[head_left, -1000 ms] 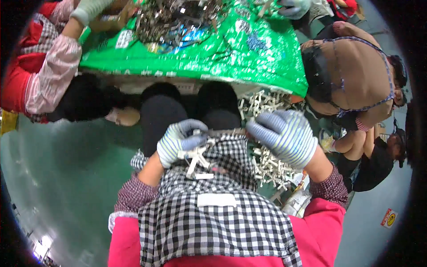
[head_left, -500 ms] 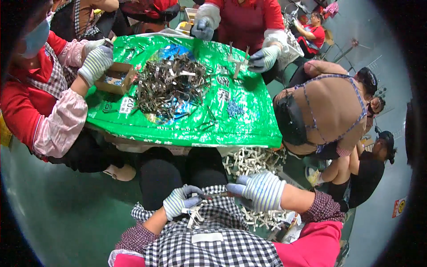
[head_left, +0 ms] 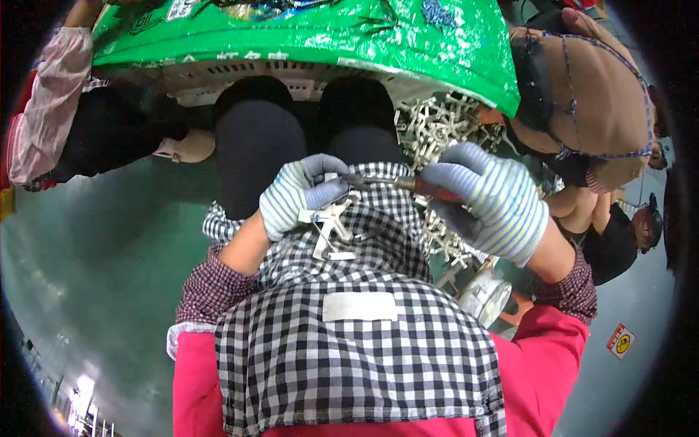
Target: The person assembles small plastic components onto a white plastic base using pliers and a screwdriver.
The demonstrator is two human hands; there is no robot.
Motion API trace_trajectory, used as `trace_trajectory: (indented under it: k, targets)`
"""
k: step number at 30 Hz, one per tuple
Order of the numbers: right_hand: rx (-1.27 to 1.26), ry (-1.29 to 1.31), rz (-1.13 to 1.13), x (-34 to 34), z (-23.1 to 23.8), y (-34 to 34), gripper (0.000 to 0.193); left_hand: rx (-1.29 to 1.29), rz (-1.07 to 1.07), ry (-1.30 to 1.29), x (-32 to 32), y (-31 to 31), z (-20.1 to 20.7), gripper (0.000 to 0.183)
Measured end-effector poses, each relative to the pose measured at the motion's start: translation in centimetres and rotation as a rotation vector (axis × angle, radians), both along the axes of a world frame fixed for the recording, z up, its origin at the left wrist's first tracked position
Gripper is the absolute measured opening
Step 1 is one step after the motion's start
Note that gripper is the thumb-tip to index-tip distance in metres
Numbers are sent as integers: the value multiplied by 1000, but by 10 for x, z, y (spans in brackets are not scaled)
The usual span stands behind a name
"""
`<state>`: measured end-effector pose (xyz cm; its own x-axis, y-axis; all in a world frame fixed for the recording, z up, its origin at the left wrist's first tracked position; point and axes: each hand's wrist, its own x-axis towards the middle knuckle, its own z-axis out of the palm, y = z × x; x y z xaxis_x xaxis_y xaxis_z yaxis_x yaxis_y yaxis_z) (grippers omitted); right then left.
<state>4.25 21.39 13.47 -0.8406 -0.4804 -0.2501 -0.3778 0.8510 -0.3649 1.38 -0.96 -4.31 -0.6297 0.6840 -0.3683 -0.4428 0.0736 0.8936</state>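
Note:
In front of my lap, my left hand (head_left: pixel 295 195), in a striped grey-fingered work glove, is closed in a pinch. It holds a small white plastic piece with several arms (head_left: pixel 334 222), which hangs below the fingers over my checked apron (head_left: pixel 349 349). My right hand (head_left: pixel 495 197), gloved alike, is wrapped round the red handles of a pair of pliers (head_left: pixel 393 182). The dark metal jaws point left and reach my left fingertips. What lies between the jaws is too small to make out.
A green plastic sheet (head_left: pixel 306 51) covers the table beyond my knees. White plastic pieces (head_left: pixel 429 131) are heaped at its right front, continuing beside my lap. A round whitish container (head_left: pixel 486 297) lies below my right forearm. Co-workers sit left and right.
The view has tipped downward, so the table and my hands appear higher in it. Both hands keep their holds, with the pliers at my left fingertips.

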Motion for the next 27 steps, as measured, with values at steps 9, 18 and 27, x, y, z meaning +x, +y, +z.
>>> trace_trajectory:
  k: [9, 18, 27]
  targets:
    - [-54, -102, -110, 19, -7, 1, 34, 43, 4, -73, 17, -1, -1, 20]
    - [-29, -236, -135, 1, -7, 10, 38, 23, 2, -128, 4, 3, -3, 20]
    - [-7, -272, -79, -11, -8, 14, 37, -87, -112, 426, -2, 2, -23, 29]
